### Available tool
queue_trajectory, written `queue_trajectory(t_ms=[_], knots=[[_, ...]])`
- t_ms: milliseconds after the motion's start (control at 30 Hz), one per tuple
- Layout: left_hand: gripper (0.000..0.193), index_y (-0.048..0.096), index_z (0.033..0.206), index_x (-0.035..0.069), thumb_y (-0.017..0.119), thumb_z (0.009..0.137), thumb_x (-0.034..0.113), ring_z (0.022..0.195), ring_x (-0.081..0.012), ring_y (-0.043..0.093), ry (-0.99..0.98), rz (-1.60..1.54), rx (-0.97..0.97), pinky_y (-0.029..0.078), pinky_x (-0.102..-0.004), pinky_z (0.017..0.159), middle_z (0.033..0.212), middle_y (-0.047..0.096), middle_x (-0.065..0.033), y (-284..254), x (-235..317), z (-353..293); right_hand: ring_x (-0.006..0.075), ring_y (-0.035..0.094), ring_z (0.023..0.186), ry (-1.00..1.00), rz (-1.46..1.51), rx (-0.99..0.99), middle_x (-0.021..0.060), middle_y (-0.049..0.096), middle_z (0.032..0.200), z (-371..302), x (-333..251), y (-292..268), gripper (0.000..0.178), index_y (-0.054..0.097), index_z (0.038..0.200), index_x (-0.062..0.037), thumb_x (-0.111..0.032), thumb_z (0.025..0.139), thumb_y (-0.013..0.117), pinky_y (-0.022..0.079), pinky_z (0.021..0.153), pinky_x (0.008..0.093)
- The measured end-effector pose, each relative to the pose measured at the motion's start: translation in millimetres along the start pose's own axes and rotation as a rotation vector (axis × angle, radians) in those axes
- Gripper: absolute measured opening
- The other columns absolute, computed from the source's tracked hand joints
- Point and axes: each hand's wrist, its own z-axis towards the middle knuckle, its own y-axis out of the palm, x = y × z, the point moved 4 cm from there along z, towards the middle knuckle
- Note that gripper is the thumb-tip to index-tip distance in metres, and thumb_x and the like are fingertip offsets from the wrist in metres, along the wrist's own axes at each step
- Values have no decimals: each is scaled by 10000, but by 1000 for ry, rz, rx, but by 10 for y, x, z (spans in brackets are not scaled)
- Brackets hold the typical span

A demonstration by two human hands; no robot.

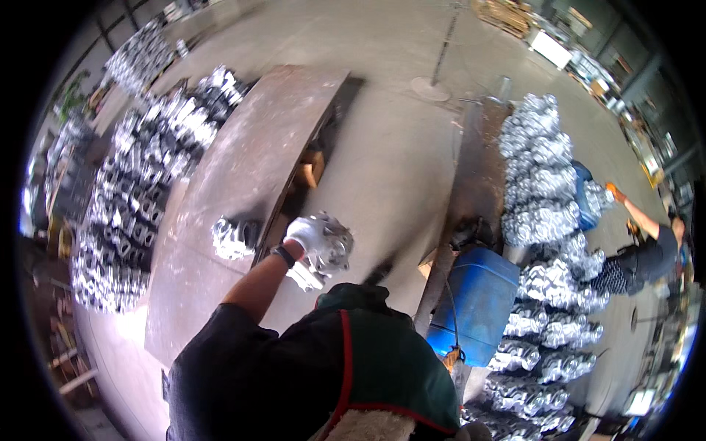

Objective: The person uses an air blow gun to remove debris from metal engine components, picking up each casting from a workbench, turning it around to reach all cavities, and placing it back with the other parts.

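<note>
Our gloved left hand [305, 234] gripped the casting [331, 246]; bench [243, 176] at nine o'clock. Right unseen. We judged firmer support wise.

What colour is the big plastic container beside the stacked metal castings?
Blue; the big plastic container shows best in the head view.

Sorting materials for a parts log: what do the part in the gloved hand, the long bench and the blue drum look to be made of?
The part looks like bare cast metal, perhaps aluminium: bright silver with glints. The bench looks like sheet steel, dull brown and scuffed, possibly rusty. The drum looks like plastic: even blue with rounded corners. The left hand wears a white glove, probably fabric.
</note>
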Motion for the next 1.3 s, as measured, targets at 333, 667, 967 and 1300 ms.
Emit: queue_trajectory(t_ms=[333,667,967,1300], knots=[[484,673,1002,69,618,720,459,896,-317,641,-620,-344,164,488,-386,788,946,672,-172,244,-2314,361,123,528,606,80,-209,-99,30,568,774,376,-698,1419,486,572,1029,-74,-533,903,476,433,519,258],[554,574,1148,29,467,868,496,1134,-360,531,-1213,-605,146,461,-419,892,1159,552,-260,1362,-4139,1372,94,473,568,303,-325,115,3,522,732,3,-1060,2485,448,566,981,-84,-518,905,482,390,494,239],[558,367,1300,136,569,849,395,1103,-364,534,-999,-769,113,508,-408,811,1297,415,-199,1572,-4803,1548,68,424,533,340,-277,140,-21,481,694,-369,-1284,3148,419,560,937,-93,-505,908,487,351,473,222],[843,137,1469,255,682,827,283,1069,-368,538,-859,-907,-592,560,-396,721,1451,264,-131,2160,-4037,1529,174,527,778,33,-310,143,82,597,770,-628,-947,3119,761,615,922,55,-668,872,382,425,700,331]])
